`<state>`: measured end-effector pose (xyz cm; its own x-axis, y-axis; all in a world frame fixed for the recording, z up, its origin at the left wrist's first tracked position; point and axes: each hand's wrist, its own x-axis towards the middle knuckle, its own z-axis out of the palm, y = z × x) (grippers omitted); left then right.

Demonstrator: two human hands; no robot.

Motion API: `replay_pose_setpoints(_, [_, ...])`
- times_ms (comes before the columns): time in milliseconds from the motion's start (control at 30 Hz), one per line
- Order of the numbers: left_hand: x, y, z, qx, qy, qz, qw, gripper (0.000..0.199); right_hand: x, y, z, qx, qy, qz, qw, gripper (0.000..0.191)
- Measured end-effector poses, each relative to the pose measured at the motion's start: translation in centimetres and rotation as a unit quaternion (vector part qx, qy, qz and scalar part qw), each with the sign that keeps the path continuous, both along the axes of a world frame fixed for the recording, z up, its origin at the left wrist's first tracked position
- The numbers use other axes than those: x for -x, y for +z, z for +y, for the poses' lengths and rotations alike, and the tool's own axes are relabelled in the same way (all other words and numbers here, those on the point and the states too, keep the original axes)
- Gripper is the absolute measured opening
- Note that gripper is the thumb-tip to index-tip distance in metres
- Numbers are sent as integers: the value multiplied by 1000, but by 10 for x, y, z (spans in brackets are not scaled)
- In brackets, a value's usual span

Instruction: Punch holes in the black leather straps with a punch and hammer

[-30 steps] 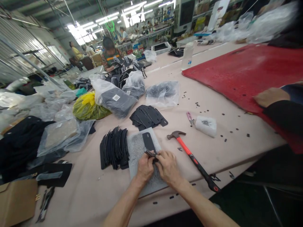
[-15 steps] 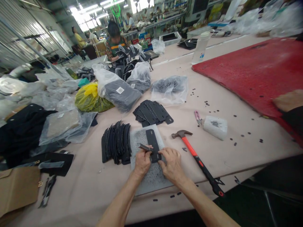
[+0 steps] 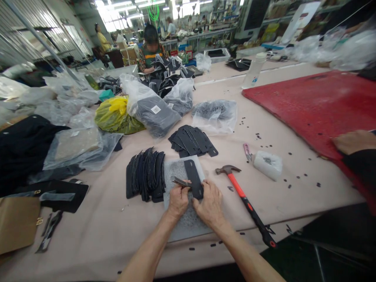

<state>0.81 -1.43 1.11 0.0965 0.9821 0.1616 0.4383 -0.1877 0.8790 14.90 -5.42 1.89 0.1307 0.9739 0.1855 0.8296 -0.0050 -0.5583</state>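
Observation:
My left hand (image 3: 178, 200) is closed around a metal hole punch (image 3: 180, 181), which lies tilted nearly flat, its shiny end pointing left. Beside it, my right hand (image 3: 210, 203) pinches the lower end of a black strip (image 3: 193, 174) with rounded corners and a small slot near each end. The strip rests on a speckled pale board (image 3: 175, 169). Left of the board stands a tight row of black pieces (image 3: 146, 175); beyond it, similar pieces (image 3: 191, 141) lie fanned out. A claw hammer (image 3: 239, 190) with a red and black handle lies to the right of my hands.
Pink snips (image 3: 246, 150) and a white wrapped block (image 3: 268, 164) lie right, among small black offcuts. Bagged goods (image 3: 157, 115) and a yellow bag (image 3: 116, 115) are farther back. Another person's hand (image 3: 355, 141) rests by a red board (image 3: 311, 102). A co-worker (image 3: 151, 49) sits across the table.
The view has shifted slightly. My right thumb has moved to the strip's bottom edge, and the strip is turned a little. My left hand still holds the punch.

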Motion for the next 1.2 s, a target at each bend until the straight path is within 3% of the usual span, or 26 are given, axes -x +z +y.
replay_pose_setpoints(167, [3, 2, -1, -9, 28, -8, 1000, 23, -9, 3, 0, 31, -11, 49, 998, 45])
replay_pose_setpoints(300, [4, 2, -1, -5, 50, -15, 999, 23, -24, 8, 5, 92, -62, 131, 985, 43])
replay_pose_setpoints(467, [5, -2, -1, 1, 57, -26, 998, 24, -42, 7, 11, 169, -95, 252, 948, 10])
replay_pose_setpoints(633, [6, -7, -1, 8, 63, -27, 998, 25, -45, 8, 8, 179, -80, 374, 907, 19])
replay_pose_setpoints(833, [6, -3, 0, 12, 73, -34, 997, 26, -42, 26, 11, 128, -83, 478, 865, 25])
replay_pose_setpoints(967, [6, 0, 1, -1, 75, -35, 997, 25, -37, 44, 39, 88, -71, 507, 855, 27])
replay_pose_setpoints(1200, [2, 2, -5, 8, 56, -33, 998, 24, -29, 73, 141, 70, -57, 497, 863, 40])
